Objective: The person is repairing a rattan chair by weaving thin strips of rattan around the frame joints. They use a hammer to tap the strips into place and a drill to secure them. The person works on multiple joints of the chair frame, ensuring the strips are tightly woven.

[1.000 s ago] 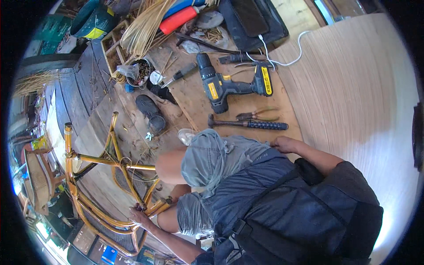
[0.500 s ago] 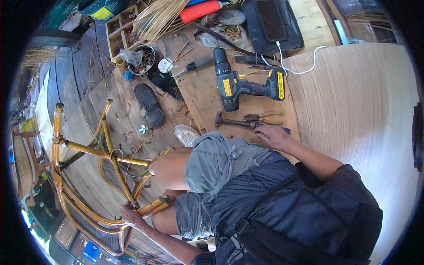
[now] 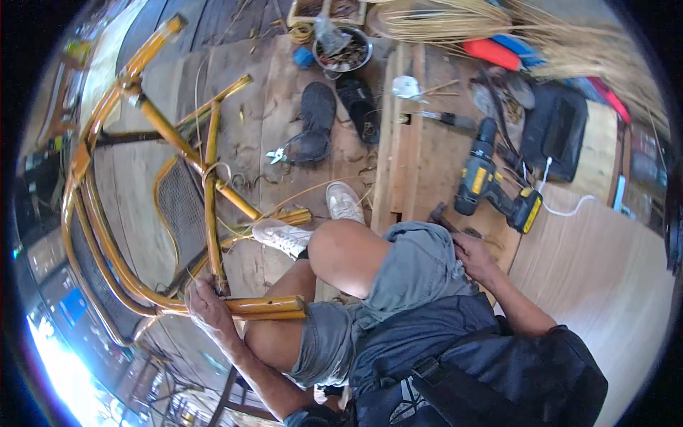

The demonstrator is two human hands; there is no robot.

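Rattan chair frame [image 3: 142, 213]: glossy honey-yellow cane poles, thick and jointed, lying tipped on the plank floor [image 3: 277, 107] at the person's left. Curved outer rails sweep round the left side; straight struts cross in the middle and are bound at the joints with thin pale strips. A dark woven mesh panel [image 3: 181, 206] fills one loop of the frame. One short pole end [image 3: 267, 307] lies across the person's left thigh, its cut end showing a darker ring.

Left hand [image 3: 206, 309]: fingers clenched round the lower rail where an upright strut meets it, holding the frame.

Right hand [image 3: 473, 256]: resting at the right hip on the edge of the low wooden platform [image 3: 420, 164], over some dark tool handles; whether its fingers grasp anything I cannot tell.

Person: seated, grey shorts, white sneakers [image 3: 284, 236], the left foot set against the frame, the other just beyond the raised knee.

Round about: yellow-and-black cordless drill [image 3: 491, 185] on the platform, near the right hand; screwdriver [image 3: 437, 118] further off; pair of dark sandals [image 3: 334, 117] on the floor; small pliers [image 3: 277, 154] beside them; bowl of scraps [image 3: 343, 51]; bundle of pale reed [image 3: 498, 21] at the top; black case [image 3: 558, 135] with a white cable [image 3: 562, 210]
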